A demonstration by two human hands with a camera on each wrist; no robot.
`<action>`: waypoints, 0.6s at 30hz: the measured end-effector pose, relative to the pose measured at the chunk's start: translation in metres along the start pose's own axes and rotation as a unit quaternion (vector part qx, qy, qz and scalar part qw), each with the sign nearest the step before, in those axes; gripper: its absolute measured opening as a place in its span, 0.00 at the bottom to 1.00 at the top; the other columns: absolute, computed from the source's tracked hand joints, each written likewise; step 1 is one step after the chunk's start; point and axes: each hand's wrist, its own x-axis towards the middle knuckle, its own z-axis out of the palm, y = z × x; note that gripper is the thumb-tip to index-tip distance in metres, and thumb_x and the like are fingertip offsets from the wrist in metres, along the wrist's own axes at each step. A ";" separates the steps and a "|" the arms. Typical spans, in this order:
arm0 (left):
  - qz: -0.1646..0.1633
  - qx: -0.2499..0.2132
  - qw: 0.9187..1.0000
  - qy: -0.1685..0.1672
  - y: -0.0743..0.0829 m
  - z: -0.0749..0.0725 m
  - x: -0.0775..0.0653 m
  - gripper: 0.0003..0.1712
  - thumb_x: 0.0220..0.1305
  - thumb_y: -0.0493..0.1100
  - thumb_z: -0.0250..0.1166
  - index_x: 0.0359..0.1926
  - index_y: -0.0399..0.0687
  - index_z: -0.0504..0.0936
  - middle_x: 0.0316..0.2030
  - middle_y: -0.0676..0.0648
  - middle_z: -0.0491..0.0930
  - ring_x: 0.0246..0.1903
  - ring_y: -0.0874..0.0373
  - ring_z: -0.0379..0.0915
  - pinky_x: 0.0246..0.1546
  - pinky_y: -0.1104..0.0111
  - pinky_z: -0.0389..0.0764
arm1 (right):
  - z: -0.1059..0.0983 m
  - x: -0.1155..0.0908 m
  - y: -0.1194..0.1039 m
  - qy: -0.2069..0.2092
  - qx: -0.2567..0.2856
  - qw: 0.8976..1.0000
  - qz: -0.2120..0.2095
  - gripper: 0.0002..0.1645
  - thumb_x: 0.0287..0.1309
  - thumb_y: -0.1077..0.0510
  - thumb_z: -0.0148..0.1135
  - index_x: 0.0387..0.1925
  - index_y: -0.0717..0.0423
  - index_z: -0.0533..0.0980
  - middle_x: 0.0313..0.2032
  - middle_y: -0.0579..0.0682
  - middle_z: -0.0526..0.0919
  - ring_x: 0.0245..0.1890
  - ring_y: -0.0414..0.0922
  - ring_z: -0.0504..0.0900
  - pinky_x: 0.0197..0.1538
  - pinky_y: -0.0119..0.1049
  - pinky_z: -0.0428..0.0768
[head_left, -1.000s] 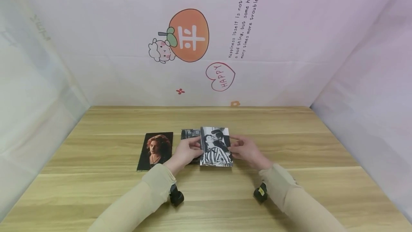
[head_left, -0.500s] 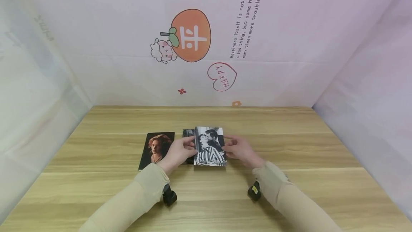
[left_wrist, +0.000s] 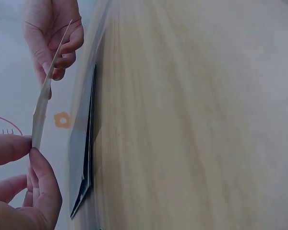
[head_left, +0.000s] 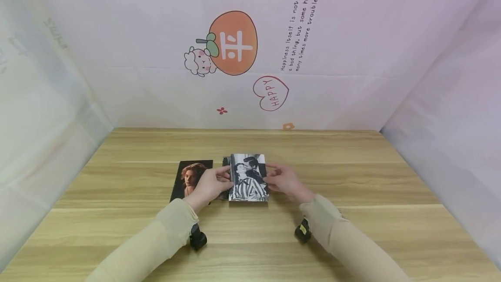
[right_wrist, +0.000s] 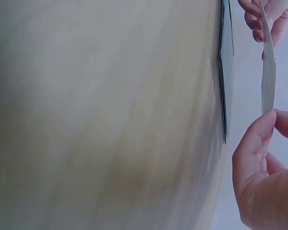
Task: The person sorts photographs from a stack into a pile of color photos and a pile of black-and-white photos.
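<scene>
A black-and-white photo card (head_left: 248, 182) of a couple is held between both hands. My left hand (head_left: 209, 184) pinches its left edge between thumb and fingers, and my right hand (head_left: 287, 182) pinches the right edge. Both wrist views show the photo card (left_wrist: 41, 112) nearly edge-on, raised off the table. Beneath it lie dark cards (left_wrist: 90, 139), mostly hidden from the head view, where only a dark strip (head_left: 226, 162) shows left of the held photo. To the left is a dark portrait photo (head_left: 192, 175), its lower right corner covered by my left hand.
The wood-grain table (head_left: 352, 229) runs back to a white printed cloth (head_left: 332, 99). Cloth walls also stand at the left and right. A small black camera (head_left: 198, 237) sits on the left wrist and another black camera (head_left: 302, 231) on the right.
Both hands have shifted left with the photo card, which now covers more of the dark card below it. My left hand now overlaps more of the portrait photo.
</scene>
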 end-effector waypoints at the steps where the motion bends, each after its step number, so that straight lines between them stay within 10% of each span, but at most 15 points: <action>1: -0.001 0.001 1.000 -0.001 0.000 -0.002 0.000 0.32 0.56 0.31 0.66 0.63 0.37 0.70 0.41 0.43 0.77 0.43 0.54 0.79 0.38 0.69 0.82 | 0.001 0.001 0.000 0.000 0.000 1.000 0.001 0.35 0.53 0.72 0.59 0.65 0.61 0.65 0.39 0.55 0.77 0.33 0.41 0.77 0.40 0.33 0.84; 18: 0.005 0.004 1.000 -0.002 -0.008 -0.016 0.006 0.32 0.56 0.28 0.63 0.63 0.32 0.68 0.42 0.38 0.76 0.43 0.50 0.77 0.38 0.67 0.82 | 0.020 0.021 -0.003 0.003 -0.005 1.000 0.018 0.36 0.52 0.72 0.61 0.64 0.59 0.66 0.35 0.53 0.77 0.32 0.42 0.78 0.40 0.33 0.84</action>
